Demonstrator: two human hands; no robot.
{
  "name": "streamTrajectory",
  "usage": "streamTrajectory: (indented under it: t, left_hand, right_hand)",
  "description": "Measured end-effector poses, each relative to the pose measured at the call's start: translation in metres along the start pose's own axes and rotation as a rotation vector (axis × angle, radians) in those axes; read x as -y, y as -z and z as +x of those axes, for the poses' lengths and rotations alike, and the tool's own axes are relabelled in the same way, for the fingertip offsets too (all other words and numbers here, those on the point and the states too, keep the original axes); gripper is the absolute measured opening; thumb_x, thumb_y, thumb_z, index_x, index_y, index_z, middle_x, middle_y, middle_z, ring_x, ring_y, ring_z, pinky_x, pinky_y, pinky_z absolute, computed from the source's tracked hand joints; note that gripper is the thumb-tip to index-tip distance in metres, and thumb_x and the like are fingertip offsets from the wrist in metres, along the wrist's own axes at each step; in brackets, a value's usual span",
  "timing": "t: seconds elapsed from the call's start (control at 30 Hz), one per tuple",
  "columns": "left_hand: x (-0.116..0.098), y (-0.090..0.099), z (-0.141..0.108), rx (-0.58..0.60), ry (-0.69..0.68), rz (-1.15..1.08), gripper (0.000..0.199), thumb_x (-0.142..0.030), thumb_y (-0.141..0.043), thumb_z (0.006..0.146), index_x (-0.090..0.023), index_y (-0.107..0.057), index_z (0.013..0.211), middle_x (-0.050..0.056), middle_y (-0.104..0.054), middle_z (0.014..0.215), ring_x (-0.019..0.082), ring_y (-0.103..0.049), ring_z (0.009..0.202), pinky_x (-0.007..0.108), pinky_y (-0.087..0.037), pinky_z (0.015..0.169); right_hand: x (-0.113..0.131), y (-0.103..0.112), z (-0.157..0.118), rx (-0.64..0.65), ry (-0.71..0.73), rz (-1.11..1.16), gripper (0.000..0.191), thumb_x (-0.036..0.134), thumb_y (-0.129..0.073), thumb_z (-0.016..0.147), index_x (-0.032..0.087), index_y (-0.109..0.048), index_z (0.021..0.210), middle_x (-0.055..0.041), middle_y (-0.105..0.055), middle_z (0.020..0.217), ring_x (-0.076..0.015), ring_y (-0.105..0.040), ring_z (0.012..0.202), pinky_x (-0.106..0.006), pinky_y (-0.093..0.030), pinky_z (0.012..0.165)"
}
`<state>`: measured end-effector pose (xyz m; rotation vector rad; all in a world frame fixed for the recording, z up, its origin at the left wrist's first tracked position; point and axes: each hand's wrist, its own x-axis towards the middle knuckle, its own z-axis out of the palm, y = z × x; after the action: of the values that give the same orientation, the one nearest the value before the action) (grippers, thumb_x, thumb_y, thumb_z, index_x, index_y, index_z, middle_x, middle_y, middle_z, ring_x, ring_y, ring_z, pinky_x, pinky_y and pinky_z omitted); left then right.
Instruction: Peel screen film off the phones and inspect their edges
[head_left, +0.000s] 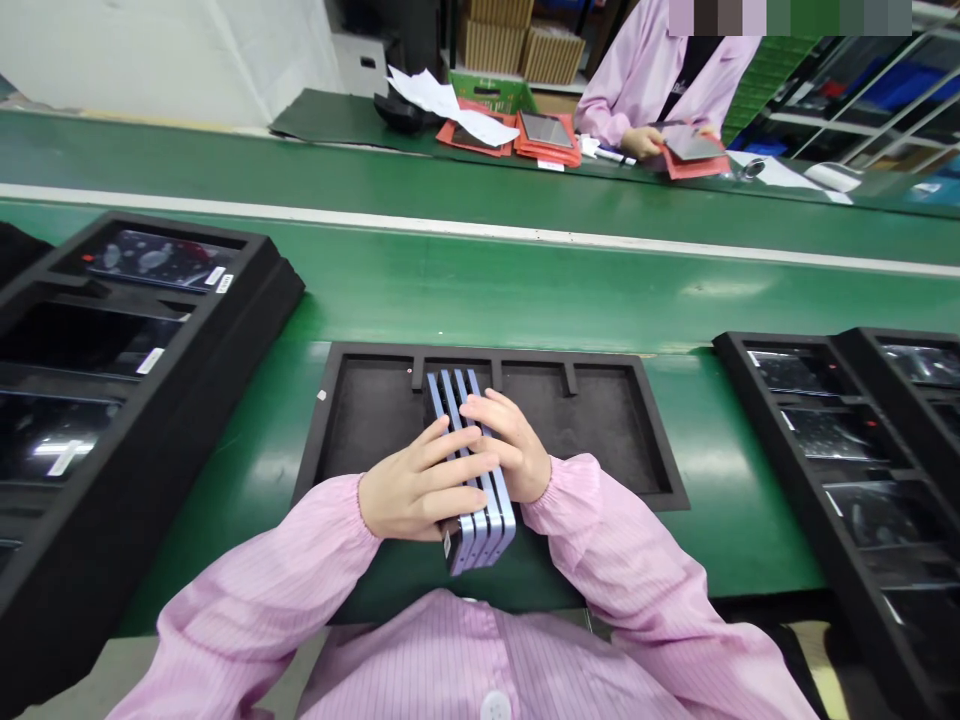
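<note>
Between my two hands stands a bundle of several smartphones (484, 545), set on edge side by side with their blue-silver frames facing up. My left hand (427, 483) wraps the bundle from the left, fingers lying across the top edges. From the right, my right hand (514, 445) grips the same phones, its fingertips reaching over the upper edges. Beneath and behind them lies a black foam tray (480, 352) with recessed compartments; no phone shows in the visible parts of its slots. The palms' contact sides are hidden.
Stacked black trays (247, 330) with dark-screened phones stand at the left. More phone-filled trays (795, 400) sit at the right. Beyond a white strip (480, 227) on the green bench, a co-worker in pink (622, 75) holds a tablet-like panel (690, 143) near red pads (551, 155).
</note>
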<state>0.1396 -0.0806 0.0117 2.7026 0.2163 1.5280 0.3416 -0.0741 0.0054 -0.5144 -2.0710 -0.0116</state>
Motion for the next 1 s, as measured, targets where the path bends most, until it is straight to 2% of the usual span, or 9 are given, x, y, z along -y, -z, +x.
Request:
streamTrajectory:
  t: [0.17, 0.27, 0.37, 0.53, 0.67, 0.77, 0.83, 0.93, 1.0]
  left_hand:
    - [-0.025, 0.000, -0.030, 0.037, 0.307, 0.022, 0.067, -0.009, -0.090, 0.073, -0.025, -0.049, 0.124, 0.015, 0.000, 0.177, 0.034, -0.013, 0.164, 0.062, -0.040, 0.125]
    - [-0.050, -0.001, -0.044, 0.104, 0.476, 0.026, 0.086, 0.003, -0.085, 0.071, -0.029, -0.040, 0.136, 0.014, 0.013, 0.176, 0.036, -0.004, 0.164, 0.066, -0.042, 0.122]
    - [-0.066, -0.003, -0.052, 0.201, 0.568, 0.031, 0.098, -0.008, -0.091, 0.071, -0.030, -0.033, 0.148, 0.019, 0.016, 0.174, 0.043, -0.002, 0.162, 0.073, -0.045, 0.115]
    - [-0.068, 0.002, -0.055, 0.243, 0.580, -0.028, 0.114, -0.040, -0.095, 0.073, -0.030, -0.022, 0.160, 0.024, 0.012, 0.174, 0.049, -0.002, 0.162, 0.076, -0.041, 0.115]
    - [-0.058, 0.011, -0.046, 0.166, 0.648, -0.168, 0.108, -0.076, -0.073, 0.080, -0.025, -0.026, 0.162, 0.027, -0.021, 0.168, 0.049, -0.029, 0.156, 0.072, -0.038, 0.118]
    - [-0.036, 0.007, -0.032, -0.110, 0.945, -0.326, 0.064, -0.063, -0.056, 0.098, -0.025, -0.047, 0.149, 0.017, -0.052, 0.146, 0.035, -0.052, 0.137, 0.059, -0.046, 0.114]
    - [-0.014, -0.003, -0.019, -0.424, 1.316, -0.395, 0.046, -0.051, -0.061, 0.094, -0.023, -0.060, 0.130, 0.013, -0.056, 0.138, 0.031, -0.055, 0.131, 0.052, -0.045, 0.115]
    - [0.016, -0.027, -0.002, -0.565, 1.448, -0.424, 0.040, -0.037, -0.065, 0.086, -0.021, -0.057, 0.122, 0.013, -0.055, 0.140, 0.029, -0.052, 0.136, 0.048, -0.042, 0.118]
    - [0.026, -0.041, 0.006, -0.597, 1.480, -0.496, 0.033, -0.036, -0.060, 0.085, -0.020, -0.060, 0.114, 0.011, -0.062, 0.129, 0.028, -0.059, 0.127, 0.045, -0.046, 0.113]
  right_hand:
    - [0.011, -0.004, -0.005, 0.152, -0.070, -0.210, 0.042, 0.021, -0.063, 0.093, 0.027, -0.051, 0.133, -0.0153, -0.058, 0.145, -0.0293, -0.063, 0.120, -0.046, -0.057, 0.089]
    - [0.024, -0.003, -0.007, 0.288, -0.119, -0.116, 0.044, 0.016, -0.059, 0.093, 0.022, -0.047, 0.135, -0.0203, -0.055, 0.144, -0.0277, -0.067, 0.109, -0.041, -0.060, 0.076]
    - [0.036, 0.005, -0.008, 0.389, -0.207, 0.004, 0.057, 0.008, -0.053, 0.093, 0.021, -0.038, 0.146, -0.0239, -0.043, 0.155, -0.0292, -0.065, 0.121, -0.044, -0.064, 0.085]
    - [0.050, 0.020, -0.010, 0.504, -0.316, 0.085, 0.081, -0.004, -0.047, 0.083, 0.019, -0.028, 0.158, -0.0262, -0.027, 0.166, -0.0342, -0.058, 0.138, -0.049, -0.064, 0.097]
    - [0.049, 0.031, -0.013, 0.513, -0.377, 0.203, 0.097, -0.006, -0.044, 0.073, 0.024, -0.027, 0.163, -0.0176, -0.024, 0.171, -0.0315, -0.052, 0.146, -0.049, -0.060, 0.107]
    - [0.035, 0.026, -0.012, 0.310, -0.586, 0.330, 0.088, -0.001, -0.045, 0.075, 0.029, -0.043, 0.157, -0.0105, -0.044, 0.162, -0.0280, -0.053, 0.144, -0.048, -0.057, 0.110]
    - [0.022, 0.012, -0.008, 0.101, -0.883, 0.405, 0.067, 0.011, -0.052, 0.085, 0.029, -0.051, 0.150, -0.0102, -0.051, 0.156, -0.0275, -0.058, 0.138, -0.049, -0.057, 0.110]
    - [0.007, -0.021, 0.000, -0.048, -1.262, 0.627, 0.055, 0.041, -0.062, 0.093, 0.024, -0.054, 0.145, -0.0117, -0.052, 0.155, -0.0278, -0.049, 0.146, -0.051, -0.045, 0.122]
    - [0.006, -0.042, 0.005, -0.062, -1.292, 0.729, 0.058, 0.051, -0.056, 0.095, 0.020, -0.052, 0.143, -0.0131, -0.058, 0.148, -0.0258, -0.056, 0.140, -0.048, -0.046, 0.121]
